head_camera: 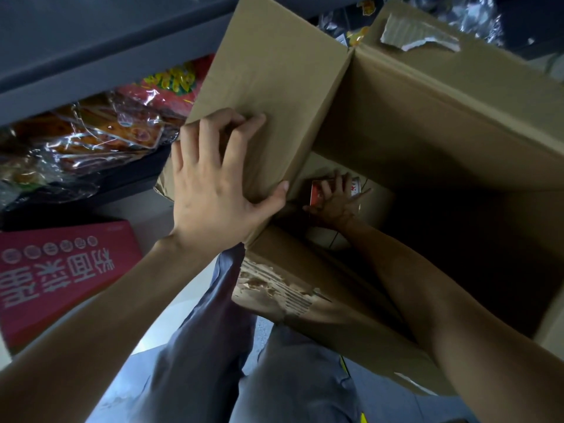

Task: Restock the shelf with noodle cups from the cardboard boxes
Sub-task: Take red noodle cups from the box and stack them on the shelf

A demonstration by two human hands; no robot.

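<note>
Noodle cup (317,193) deep in open cardboard box (427,123), right hand (335,203) closed over it; left hand (213,184) clamped on box flap (274,71); wrapped snack packs (85,138) on grey shelf (61,56); pale floor (171,312) beneath.

Grey metal shelving (91,41) is seen upper left, its ledge packed with cellophane-wrapped snack bags (91,135). A red printed carton (61,276) is set below, against the shelving. Pale glossy floor (171,328) is visible beneath. Foil-wrapped packs (476,19) are seen upper right. Box interior is heavily shadowed.
</note>
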